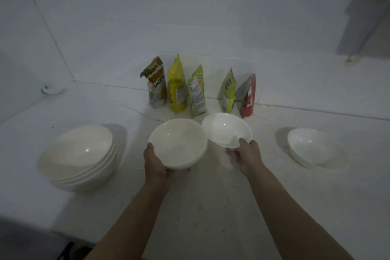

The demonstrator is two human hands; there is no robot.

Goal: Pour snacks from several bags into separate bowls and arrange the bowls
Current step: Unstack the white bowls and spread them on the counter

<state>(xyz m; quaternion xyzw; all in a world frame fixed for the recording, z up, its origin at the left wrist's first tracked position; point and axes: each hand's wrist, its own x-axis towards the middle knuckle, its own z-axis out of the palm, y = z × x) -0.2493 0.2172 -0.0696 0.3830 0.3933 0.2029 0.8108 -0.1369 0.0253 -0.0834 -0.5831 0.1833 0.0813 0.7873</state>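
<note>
White counter meets white walls; snack bags stand behind.

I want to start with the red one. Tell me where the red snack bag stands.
In the head view, the red snack bag stands at the right end of the bag row by the wall, beside a green bag, behind the right hand's bowl.

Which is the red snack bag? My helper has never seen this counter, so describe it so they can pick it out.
Find the row of five snack bags standing upright against the back wall of the white counter. The red bag is the rightmost, just behind the bowl in the right hand. It is the only red one; its neighbours are green or yellow.
</note>
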